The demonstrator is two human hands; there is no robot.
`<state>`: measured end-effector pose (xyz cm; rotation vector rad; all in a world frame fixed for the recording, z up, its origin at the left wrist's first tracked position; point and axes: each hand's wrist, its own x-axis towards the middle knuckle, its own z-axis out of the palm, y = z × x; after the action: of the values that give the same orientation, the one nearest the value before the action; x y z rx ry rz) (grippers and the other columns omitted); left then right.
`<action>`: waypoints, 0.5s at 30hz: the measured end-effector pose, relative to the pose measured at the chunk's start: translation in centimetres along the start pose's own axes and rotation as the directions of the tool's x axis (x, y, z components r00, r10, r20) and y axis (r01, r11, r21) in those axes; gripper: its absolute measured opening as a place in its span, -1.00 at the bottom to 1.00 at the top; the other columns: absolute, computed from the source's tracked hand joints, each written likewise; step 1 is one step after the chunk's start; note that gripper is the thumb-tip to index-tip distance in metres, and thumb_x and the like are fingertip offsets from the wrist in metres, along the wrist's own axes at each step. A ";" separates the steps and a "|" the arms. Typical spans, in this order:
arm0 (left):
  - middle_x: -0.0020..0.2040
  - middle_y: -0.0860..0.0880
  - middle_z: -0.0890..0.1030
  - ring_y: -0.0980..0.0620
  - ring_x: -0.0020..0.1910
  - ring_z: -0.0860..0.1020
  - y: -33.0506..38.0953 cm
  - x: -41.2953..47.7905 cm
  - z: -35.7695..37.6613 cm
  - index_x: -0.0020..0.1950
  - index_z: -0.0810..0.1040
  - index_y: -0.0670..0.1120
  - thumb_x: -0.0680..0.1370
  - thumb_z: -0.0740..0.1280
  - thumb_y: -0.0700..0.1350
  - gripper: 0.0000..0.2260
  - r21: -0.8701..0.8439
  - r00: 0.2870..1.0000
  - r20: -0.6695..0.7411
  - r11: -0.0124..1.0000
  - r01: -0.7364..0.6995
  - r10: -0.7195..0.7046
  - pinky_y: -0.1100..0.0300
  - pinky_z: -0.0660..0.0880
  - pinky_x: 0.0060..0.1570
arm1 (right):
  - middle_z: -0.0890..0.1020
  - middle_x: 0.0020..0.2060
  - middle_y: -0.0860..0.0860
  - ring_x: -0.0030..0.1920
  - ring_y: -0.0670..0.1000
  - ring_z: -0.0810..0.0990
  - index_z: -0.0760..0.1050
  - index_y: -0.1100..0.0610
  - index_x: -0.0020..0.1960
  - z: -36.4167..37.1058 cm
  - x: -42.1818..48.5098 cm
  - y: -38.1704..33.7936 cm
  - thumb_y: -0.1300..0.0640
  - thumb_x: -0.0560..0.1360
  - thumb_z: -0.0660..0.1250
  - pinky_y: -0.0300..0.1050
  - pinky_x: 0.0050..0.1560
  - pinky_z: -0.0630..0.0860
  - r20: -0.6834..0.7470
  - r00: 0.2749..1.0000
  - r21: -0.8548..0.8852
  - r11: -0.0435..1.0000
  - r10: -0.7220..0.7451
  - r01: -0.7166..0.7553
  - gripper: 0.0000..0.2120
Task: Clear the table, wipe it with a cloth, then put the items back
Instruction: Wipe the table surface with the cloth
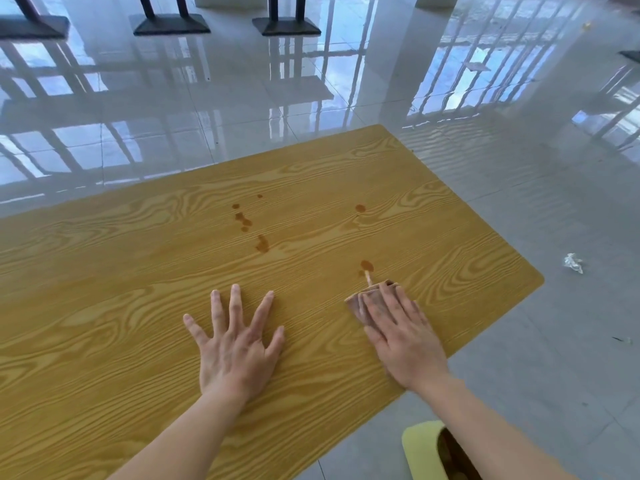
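A yellow wood-grain table point(138, 271) fills the lower left of the head view. Brown spill spots point(261, 243) dot its middle, and another brown spot point(366, 265) lies just beyond the cloth. My right hand point(403, 336) lies flat on a folded brownish cloth point(360, 303), pressing it onto the table near the right edge; most of the cloth is hidden under the fingers. My left hand point(235, 344) rests palm down on the bare table with its fingers spread, holding nothing.
A yellow container point(420, 448) shows under my right forearm, below the table's near right edge. A crumpled white tissue point(573, 263) lies on the glossy tiled floor to the right. Black table bases point(285, 26) stand far back.
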<state>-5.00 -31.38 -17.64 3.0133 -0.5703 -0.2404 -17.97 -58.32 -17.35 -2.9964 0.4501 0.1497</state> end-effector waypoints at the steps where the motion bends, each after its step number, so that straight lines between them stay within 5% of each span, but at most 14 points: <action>1: 0.63 -0.05 -0.22 -0.18 0.56 -0.36 0.0 0.0 0.1 0.51 -0.29 0.38 0.49 -0.31 0.45 -0.41 -0.003 1.000 -0.006 1.000 0.005 -0.005 -0.44 -0.33 0.37 | -0.17 0.63 -0.09 0.62 0.01 -0.24 -0.22 -0.30 0.58 -0.7 1.6 1.8 -0.35 0.59 -0.31 0.09 0.60 -0.09 0.016 0.986 0.032 0.986 0.165 -0.166 -0.43; 3: 0.63 -0.05 -0.20 -0.18 0.56 -0.34 0.1 0.2 0.2 0.51 -0.28 0.39 0.49 -0.30 0.45 -0.41 0.000 1.000 -0.015 1.000 0.010 -0.010 -0.43 -0.33 0.38 | -0.20 0.63 -0.07 0.62 0.05 -0.25 -0.16 -0.27 0.60 -2.1 5.3 3.8 -0.32 0.59 -0.30 0.13 0.60 -0.13 0.059 0.912 0.096 0.907 0.405 -0.409 -0.41; 6: 0.63 -0.05 -0.20 -0.18 0.56 -0.33 0.1 0.1 0.1 0.52 -0.25 0.38 0.49 -0.27 0.45 -0.40 0.001 1.000 0.000 1.000 0.006 -0.006 -0.43 -0.32 0.38 | -0.18 0.64 -0.02 0.62 0.10 -0.23 -0.10 -0.22 0.62 -2.4 7.6 1.5 -0.28 0.64 -0.26 0.15 0.60 -0.16 0.064 0.876 0.123 0.867 0.479 -0.483 -0.44; 9: 0.63 -0.05 -0.20 -0.18 0.56 -0.34 0.2 0.0 -0.2 0.52 -0.26 0.38 0.48 -0.30 0.45 -0.40 0.003 1.000 0.006 1.000 0.015 -0.015 -0.44 -0.30 0.38 | -0.16 0.64 -0.02 0.62 0.09 -0.22 -0.19 -0.21 0.61 -0.5 4.0 -3.4 -0.29 0.65 -0.28 0.13 0.59 -0.13 0.005 0.989 0.081 0.986 0.146 -0.146 -0.45; 12: 0.63 -0.06 -0.19 -0.18 0.57 -0.32 0.3 0.0 -0.3 0.52 -0.25 0.39 0.48 -0.31 0.45 -0.40 0.005 1.000 0.007 1.000 0.016 -0.016 -0.43 -0.28 0.39 | 0.00 0.64 -0.01 0.63 0.09 -0.06 -0.04 -0.18 0.63 1.1 -1.4 -4.6 -0.24 0.69 -0.09 0.11 0.56 -0.01 -0.031 0.979 0.054 0.977 -0.203 0.204 -0.47; 15: 0.63 -0.06 -0.18 -0.18 0.57 -0.32 0.3 0.1 -0.2 0.52 -0.24 0.39 0.49 -0.29 0.44 -0.41 0.005 1.000 0.002 1.000 0.016 -0.016 -0.43 -0.29 0.40 | -0.09 0.65 -0.02 0.63 0.06 -0.16 -0.16 -0.12 0.64 0.1 1.5 -0.3 -0.24 0.68 -0.21 0.09 0.58 -0.03 -0.007 0.989 -0.026 0.988 -0.150 0.150 -0.44</action>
<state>-5.00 -31.65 -17.43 3.0233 -0.5484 -0.2434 -16.47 -58.43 -17.57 -3.0416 0.2241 0.1297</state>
